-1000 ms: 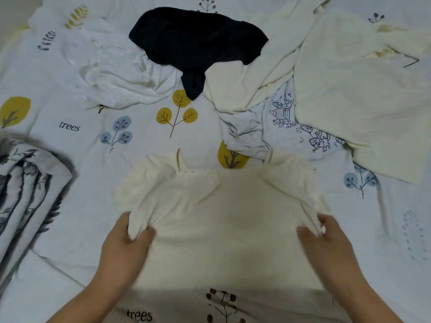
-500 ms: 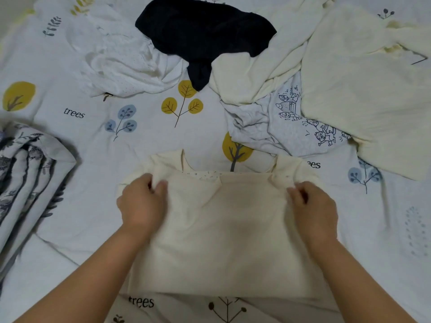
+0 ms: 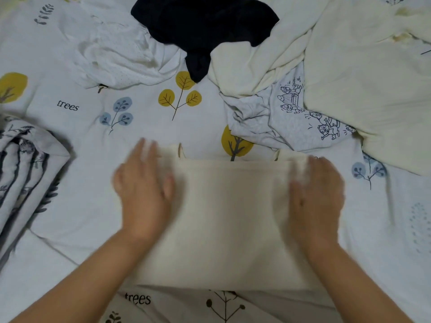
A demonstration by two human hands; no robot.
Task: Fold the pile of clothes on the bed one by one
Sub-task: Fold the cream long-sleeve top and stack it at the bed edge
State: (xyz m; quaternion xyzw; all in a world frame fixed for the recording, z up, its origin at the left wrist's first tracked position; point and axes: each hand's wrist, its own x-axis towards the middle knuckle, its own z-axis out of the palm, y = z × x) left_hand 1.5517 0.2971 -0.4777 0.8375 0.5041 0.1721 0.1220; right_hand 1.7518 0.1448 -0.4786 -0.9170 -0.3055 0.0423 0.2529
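At the bottom centre of the frame a cream garment (image 3: 224, 220) lay folded into a flat rectangle on the tree-print bed sheet (image 3: 77, 206), its far edge straight across the middle of the picture. The left hand (image 3: 142, 194) rested palm down on the garment's left side with fingers stretched out and released, gripping nothing — its fingertips were blurred. The right hand (image 3: 314, 197) lay flat in the same way on the right side, fingers straight and pressing the cloth. At the left edge sat a bundle of dark leaf-print fabric (image 3: 21, 173), apart from the garment. Beyond the fold, right of centre, a grey cartoon-print garment (image 3: 279, 122) lay crumpled, partly under a cream cloth (image 3: 251, 64). At the right edge a large pale yellow garment (image 3: 368, 89) was spread out. In the upper left lay a rumpled white dotted garment (image 3: 121, 54), and at top centre a dark navy garment (image 3: 205, 26) — one end trailing down towards the yellow leaf print.
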